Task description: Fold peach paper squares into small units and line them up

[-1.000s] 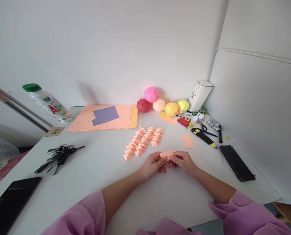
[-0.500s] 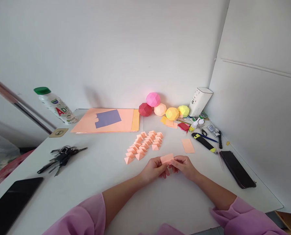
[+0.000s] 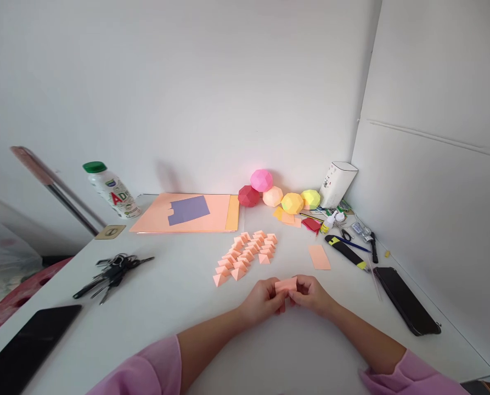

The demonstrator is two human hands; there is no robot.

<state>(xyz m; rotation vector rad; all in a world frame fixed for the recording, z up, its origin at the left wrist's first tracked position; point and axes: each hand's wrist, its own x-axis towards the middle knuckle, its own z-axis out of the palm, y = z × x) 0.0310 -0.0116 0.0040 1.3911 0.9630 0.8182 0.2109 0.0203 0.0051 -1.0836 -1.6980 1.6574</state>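
Observation:
A small piece of peach paper (image 3: 286, 285) is pinched between my two hands above the table. My left hand (image 3: 263, 300) is closed on its left end. Closed on the right end is my right hand (image 3: 310, 294), the two thumbs almost meeting at the lower edge. Beyond my left hand stand several folded peach paper pieces (image 3: 245, 252) in rows, with pointed tops. A flat peach paper rectangle (image 3: 319, 257) lies past my right hand.
Faceted paper balls (image 3: 292, 203) sit by the wall near a white box (image 3: 338, 184). A utility knife (image 3: 345, 252), a glue bottle (image 3: 327, 223) and a black pouch (image 3: 407, 300) lie right. Left are peach sheets (image 3: 154, 215), a bottle (image 3: 112, 192), keys (image 3: 115, 271) and a black phone (image 3: 31, 348).
The view has tilted up and shifted left a little, so things appear lower and farther right. Both hands keep the paper; its upper edge now looks bent over and my fingers have drawn closer together.

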